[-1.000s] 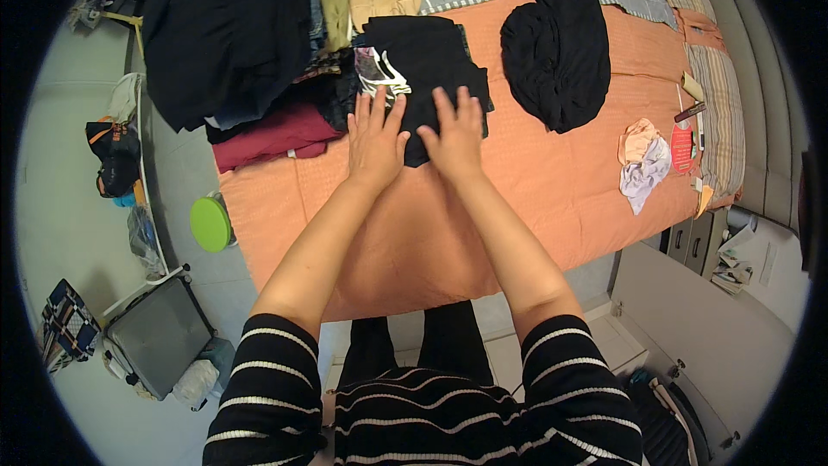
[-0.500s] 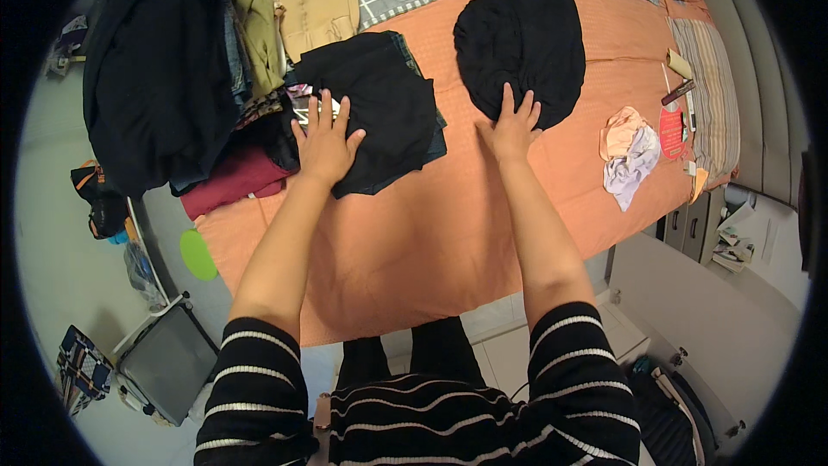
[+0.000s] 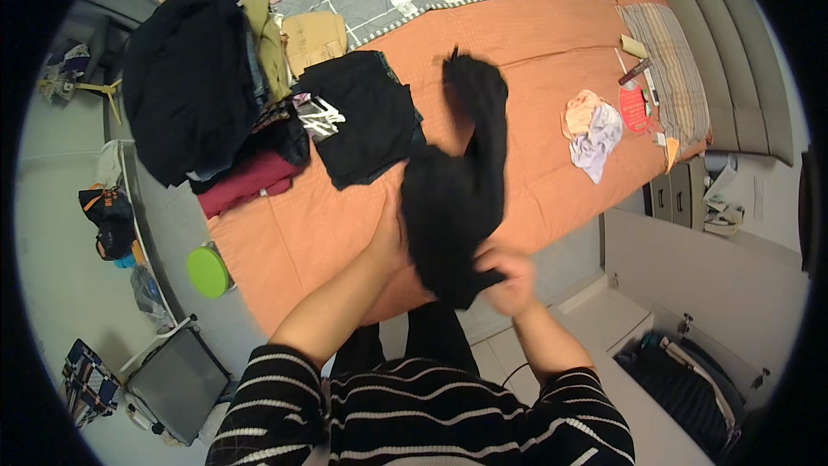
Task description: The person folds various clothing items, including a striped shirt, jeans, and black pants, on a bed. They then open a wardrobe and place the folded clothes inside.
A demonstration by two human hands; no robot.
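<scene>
A long black garment [image 3: 453, 216], soft and loose, hangs between my hands above the near edge of the bed; whether it is trousers or a top I cannot tell. My left hand [image 3: 392, 233] holds its left side, with the fingers hidden behind the cloth. On the other side my right hand [image 3: 511, 279], smeared by motion, grips its near right edge. The garment's far end trails over the orange sheet [image 3: 345, 250]. To the left lies a flat folded black garment [image 3: 358, 112] on top of dark blue cloth.
A tall pile of black clothes [image 3: 185, 86] stands at the left, with red cloth [image 3: 250, 179] beneath. Small peach and lilac cloths [image 3: 595, 140] lie at the right, beside a red paddle-shaped card [image 3: 635, 110]. A green round stool [image 3: 207, 272] stands by the bed.
Both hands have come off the bed and toward me. The black garment that lay at the right is now lifted and drawn near, held between them. My view has shifted slightly.
</scene>
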